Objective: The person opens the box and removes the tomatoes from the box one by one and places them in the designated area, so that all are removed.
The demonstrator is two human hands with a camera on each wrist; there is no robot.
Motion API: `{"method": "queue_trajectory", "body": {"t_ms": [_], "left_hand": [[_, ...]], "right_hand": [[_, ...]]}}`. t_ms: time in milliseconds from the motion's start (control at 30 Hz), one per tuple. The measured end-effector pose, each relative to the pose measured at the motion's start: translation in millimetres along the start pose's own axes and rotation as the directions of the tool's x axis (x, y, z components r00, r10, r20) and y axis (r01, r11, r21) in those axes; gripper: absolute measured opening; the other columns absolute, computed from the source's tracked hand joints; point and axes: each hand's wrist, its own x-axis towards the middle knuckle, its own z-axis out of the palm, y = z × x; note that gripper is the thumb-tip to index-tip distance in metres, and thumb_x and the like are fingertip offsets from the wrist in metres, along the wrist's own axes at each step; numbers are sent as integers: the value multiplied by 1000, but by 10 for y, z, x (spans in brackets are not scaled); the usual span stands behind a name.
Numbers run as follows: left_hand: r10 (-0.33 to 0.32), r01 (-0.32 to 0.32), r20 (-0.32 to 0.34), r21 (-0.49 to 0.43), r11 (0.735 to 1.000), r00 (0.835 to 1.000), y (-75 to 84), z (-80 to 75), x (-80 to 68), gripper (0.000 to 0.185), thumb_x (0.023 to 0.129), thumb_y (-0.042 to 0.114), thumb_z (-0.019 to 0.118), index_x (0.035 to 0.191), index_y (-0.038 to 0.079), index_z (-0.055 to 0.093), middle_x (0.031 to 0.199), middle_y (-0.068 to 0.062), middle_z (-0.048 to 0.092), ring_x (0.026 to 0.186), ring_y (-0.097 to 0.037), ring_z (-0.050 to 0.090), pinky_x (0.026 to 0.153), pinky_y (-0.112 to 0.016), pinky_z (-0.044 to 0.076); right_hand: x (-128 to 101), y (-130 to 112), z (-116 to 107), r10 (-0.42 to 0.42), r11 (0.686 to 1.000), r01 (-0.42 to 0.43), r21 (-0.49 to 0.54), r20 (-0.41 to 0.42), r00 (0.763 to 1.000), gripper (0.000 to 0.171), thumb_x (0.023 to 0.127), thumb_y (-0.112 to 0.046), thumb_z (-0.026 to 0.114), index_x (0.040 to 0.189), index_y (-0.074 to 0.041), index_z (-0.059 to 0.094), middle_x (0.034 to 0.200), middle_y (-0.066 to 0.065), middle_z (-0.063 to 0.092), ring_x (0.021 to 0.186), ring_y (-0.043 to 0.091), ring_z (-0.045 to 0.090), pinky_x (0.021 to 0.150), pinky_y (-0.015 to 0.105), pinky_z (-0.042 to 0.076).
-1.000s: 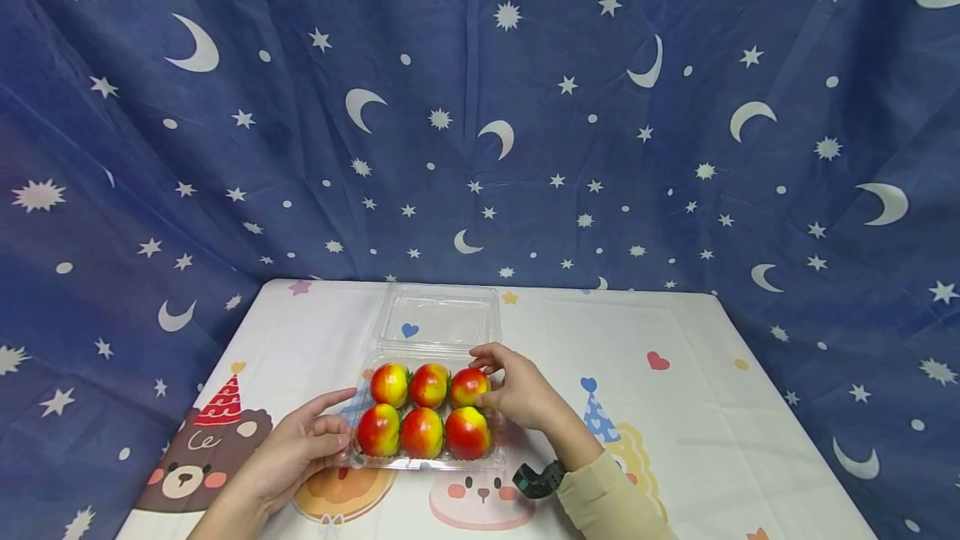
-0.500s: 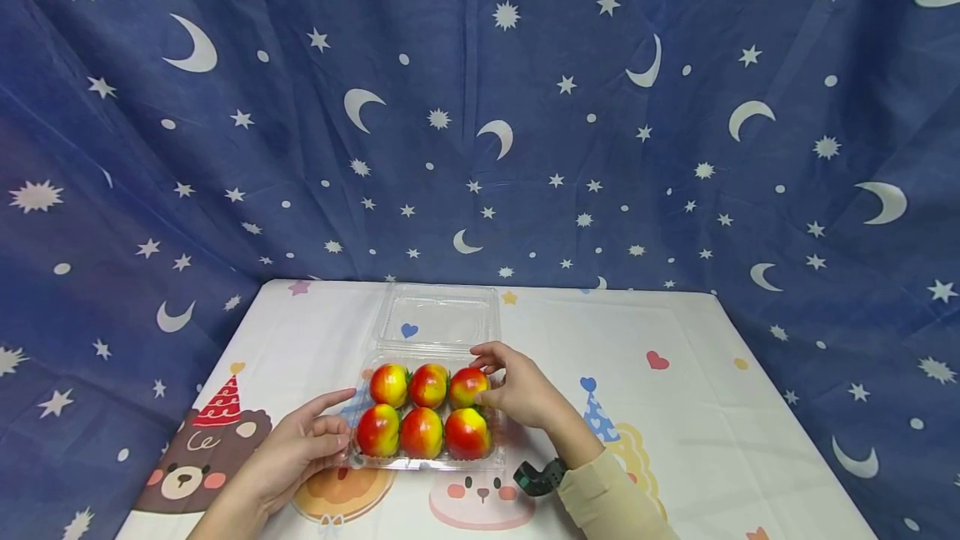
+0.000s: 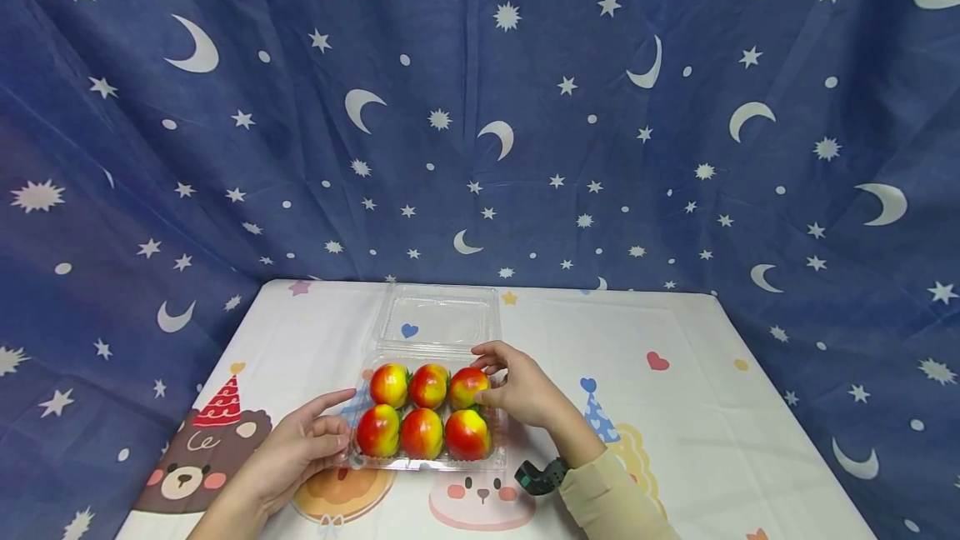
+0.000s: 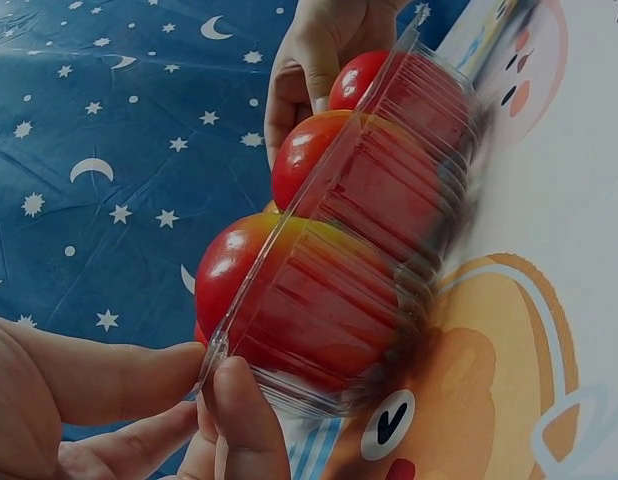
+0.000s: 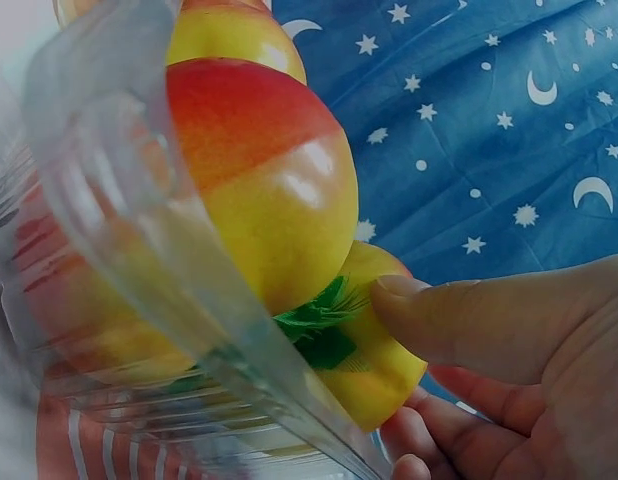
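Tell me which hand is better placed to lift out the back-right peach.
The right hand, probably. Its fingers are already curled round the back-right peach in the clear tray, thumb on its side. The left hand pinches the tray's rim at the near left corner, farthest from that peach.

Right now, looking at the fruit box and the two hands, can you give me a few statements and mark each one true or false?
1. The clear plastic box holds six red-and-yellow fruits. True.
2. The box's lid is shut over the fruits. False: it lies open behind them.
3. The left hand pinches the box's left edge. True.
4. The right hand rests flat on the tablecloth, far from the box. False: its fingers curl round the back right fruit.
5. The backdrop is plain white. False: it is blue with moons and stars.
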Motion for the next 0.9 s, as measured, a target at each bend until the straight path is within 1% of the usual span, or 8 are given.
{"method": "queue_trajectory", "body": {"t_ms": [200, 467, 633, 900], "left_hand": [[-1, 1, -3, -3, 1000, 1000, 0, -7, 2, 85, 100, 5, 69, 169, 2, 20, 96, 2, 68, 87, -16, 68, 88, -29, 65], [7, -7, 0, -5, 1000, 1000, -10, -8, 1, 84, 101, 5, 68, 169, 1, 20, 96, 2, 68, 88, -15, 68, 88, -29, 65], [-3, 3, -9, -4, 1000, 1000, -4, -3, 3, 83, 101, 4, 68, 169, 3, 21, 96, 2, 68, 88, -16, 69, 89, -29, 65], [5, -5, 4, -4, 1000, 1000, -27, 0, 7, 83, 102, 4, 66, 170, 2, 18, 96, 2, 68, 87, -16, 69, 89, -30, 65]], "right_hand": [[0, -11, -4, 3, 1000, -3, 6, 5, 1000, 67, 86, -10, 88, 147, -14, 60, 126, 0, 72, 111, 21, 63, 95, 37, 61], [13, -9, -23, -19, 1000, 19, 17, 8, 1000, 65, 86, -8, 87, 145, -12, 61, 126, 1, 73, 112, 22, 63, 97, 42, 62], [10, 1, -38, -29, 999, 29, 31, 5, 1000, 64, 86, -8, 86, 145, -11, 61, 125, 1, 73, 111, 22, 64, 96, 42, 62], [18, 19, -52, -29, 998, 28, 58, 1, 1000, 64, 86, -10, 86, 145, -11, 61, 125, 1, 74, 112, 22, 64, 98, 43, 61]]}}
